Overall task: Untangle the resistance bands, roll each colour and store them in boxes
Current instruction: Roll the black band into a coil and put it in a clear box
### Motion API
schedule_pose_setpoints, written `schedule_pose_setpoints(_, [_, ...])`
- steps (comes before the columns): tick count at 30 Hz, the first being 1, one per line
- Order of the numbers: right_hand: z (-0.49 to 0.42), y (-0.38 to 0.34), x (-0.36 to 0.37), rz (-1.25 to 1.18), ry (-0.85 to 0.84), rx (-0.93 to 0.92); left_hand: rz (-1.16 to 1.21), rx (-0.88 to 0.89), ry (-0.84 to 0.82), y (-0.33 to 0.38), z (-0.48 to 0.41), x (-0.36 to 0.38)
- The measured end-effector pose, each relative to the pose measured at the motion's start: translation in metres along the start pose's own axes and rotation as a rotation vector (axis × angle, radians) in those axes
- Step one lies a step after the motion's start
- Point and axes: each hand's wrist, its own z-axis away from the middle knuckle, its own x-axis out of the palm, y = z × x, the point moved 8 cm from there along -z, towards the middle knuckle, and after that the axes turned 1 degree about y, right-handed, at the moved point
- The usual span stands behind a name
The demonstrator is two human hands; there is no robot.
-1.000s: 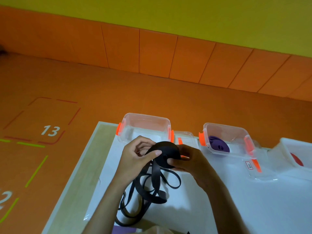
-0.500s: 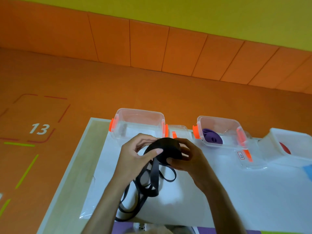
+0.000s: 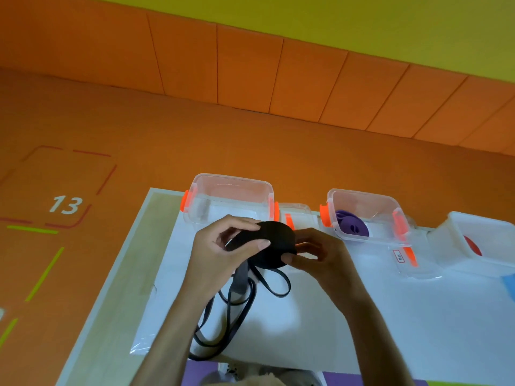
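Observation:
A black resistance band is partly wound into a flat roll held above the table. My left hand grips the roll's left side with thumb and fingers curled round it. From the right, my right hand pinches the roll's lower edge. The band's loose black loops hang down and trail over the white sheet. Behind the roll stands a clear box with orange clips and nothing visible inside. A second clear box to the right holds a rolled purple band.
A white box at the far right holds something red. Clear lids lie in front of the boxes. The table has a wooden strip along its left edge. Beyond it is orange floor marked 13.
The roll has stayed between both hands while the loose loops have shortened and shifted slightly. The camera has tilted, so the boxes sit a little higher in view.

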Motion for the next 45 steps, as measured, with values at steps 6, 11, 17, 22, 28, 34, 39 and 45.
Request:
schedule_pose_setpoints(6, [-0.005, 0.008, 0.005, -0.324, 0.009, 0.064, 0.002, -0.105, -0.116, 0.0, -0.004, 0.007])
schedule_pose_setpoints(11, [-0.001, 0.015, 0.023, -0.344, -0.149, 0.128, -0.077, -0.124, -0.034, 0.0, -0.008, 0.0])
schedule_pose_setpoints(17, [-0.001, 0.006, 0.01, -0.378, -0.068, 0.078, -0.06, -0.114, -0.068, -0.001, -0.009, 0.004])
schedule_pose_setpoints(22, [-0.002, 0.0, -0.002, -0.276, -0.021, 0.037, -0.203, -0.091, -0.105, -0.004, -0.005, 0.005])
schedule_pose_setpoints(28, [-0.001, -0.005, 0.001, -0.349, 0.012, 0.019, -0.134, -0.114, -0.118, -0.005, -0.001, 0.003])
schedule_pose_setpoints(34, [0.003, 0.004, 0.014, -0.487, -0.114, 0.089, -0.034, -0.075, -0.087, 0.001, 0.001, -0.008])
schedule_pose_setpoints(39, [0.004, 0.011, 0.015, -0.016, -0.183, 0.118, -0.11, -0.065, -0.057, -0.004, 0.008, -0.021])
schedule_pose_setpoints(45, [0.003, 0.007, 0.026, -0.18, -0.103, 0.109, -0.106, -0.022, -0.055, -0.007, 0.009, -0.023])
